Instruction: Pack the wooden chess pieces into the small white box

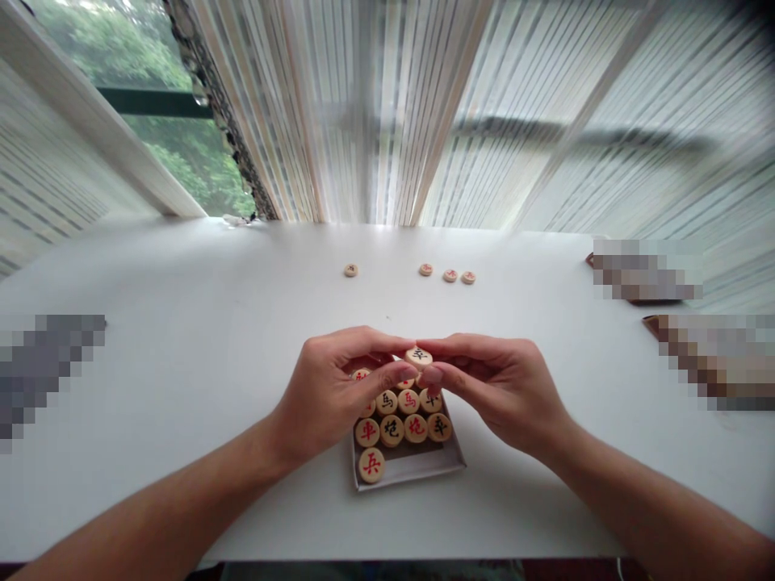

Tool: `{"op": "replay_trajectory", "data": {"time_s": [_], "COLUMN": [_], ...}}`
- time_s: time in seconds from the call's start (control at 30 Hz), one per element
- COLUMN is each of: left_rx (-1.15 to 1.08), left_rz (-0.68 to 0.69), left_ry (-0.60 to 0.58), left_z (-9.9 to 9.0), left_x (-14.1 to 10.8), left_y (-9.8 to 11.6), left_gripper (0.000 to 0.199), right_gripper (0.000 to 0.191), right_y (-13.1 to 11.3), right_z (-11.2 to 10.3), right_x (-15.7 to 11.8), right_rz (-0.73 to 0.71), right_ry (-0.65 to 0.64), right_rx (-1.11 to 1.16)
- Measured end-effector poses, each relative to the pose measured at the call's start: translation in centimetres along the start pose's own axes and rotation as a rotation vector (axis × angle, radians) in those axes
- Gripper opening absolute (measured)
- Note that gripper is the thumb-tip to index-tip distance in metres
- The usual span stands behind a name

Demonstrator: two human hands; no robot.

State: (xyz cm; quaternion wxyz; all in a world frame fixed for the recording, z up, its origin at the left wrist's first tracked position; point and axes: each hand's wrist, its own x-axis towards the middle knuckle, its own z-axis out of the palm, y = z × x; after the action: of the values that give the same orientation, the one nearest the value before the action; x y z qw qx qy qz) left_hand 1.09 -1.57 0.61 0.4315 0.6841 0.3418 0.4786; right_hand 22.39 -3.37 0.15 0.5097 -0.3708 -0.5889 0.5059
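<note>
Between the fingertips of both hands is a round wooden Chinese chess piece (418, 358) with a black character, held above an open box. My left hand (339, 387) pinches it from the left, and my right hand (502, 383) from the right. Below them the shallow box (424, 466) holds rows of similar pieces marked in red or black. A red-marked piece (371, 466) lies in its near left corner, beside a bare stretch of box floor. The hands partly cover the far rows.
Farther back on the white table (199, 323) lie a black-marked piece (351, 270) and three red-marked pieces (450, 276). Blurred-out items (647, 274) sit at the right, and a dark one (48, 371) at the left. Striped curtains (375, 113) hang behind the table.
</note>
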Motion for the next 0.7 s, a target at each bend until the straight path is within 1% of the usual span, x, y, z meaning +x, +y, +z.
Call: {"op": "replay_trajectory", "data": {"time_s": [0.17, 0.27, 0.37, 0.47, 0.53, 0.7], "left_rx": [-0.035, -0.07, -0.113, -0.138, -0.136, -0.123], "left_rz": [-0.046, -0.078, -0.103, -0.108, -0.099, -0.091], "left_ry": [-0.006, -0.016, -0.023, -0.049, -0.065, -0.074], "left_z": [-0.01, 0.04, 0.22, 0.39, 0.43, 0.39], "left_x": [-0.1, -0.19, -0.29, -0.39, -0.42, -0.42], "left_y": [-0.04, -0.12, -0.16, -0.1, -0.05, -0.04], "left_gripper": [0.01, 0.006, 0.015, 0.027, 0.029, 0.029], "right_gripper": [0.023, 0.018, 0.012, 0.018, 0.021, 0.021], "right_y": [-0.14, -0.3, -0.42, -0.45, -0.45, -0.6], "right_z": [0.21, 0.24, 0.14, -0.01, -0.06, 0.15], "right_x": [-0.03, 0.09, 0.27, 0.4, 0.43, 0.38], "right_rz": [0.0, 0.051, 0.127, 0.189, 0.222, 0.293], "right_ry": [-0.024, -0.051, -0.065, -0.086, -0.097, -0.092], "right_rx": [0.026, 0.051, 0.094, 0.133, 0.157, 0.189]}}
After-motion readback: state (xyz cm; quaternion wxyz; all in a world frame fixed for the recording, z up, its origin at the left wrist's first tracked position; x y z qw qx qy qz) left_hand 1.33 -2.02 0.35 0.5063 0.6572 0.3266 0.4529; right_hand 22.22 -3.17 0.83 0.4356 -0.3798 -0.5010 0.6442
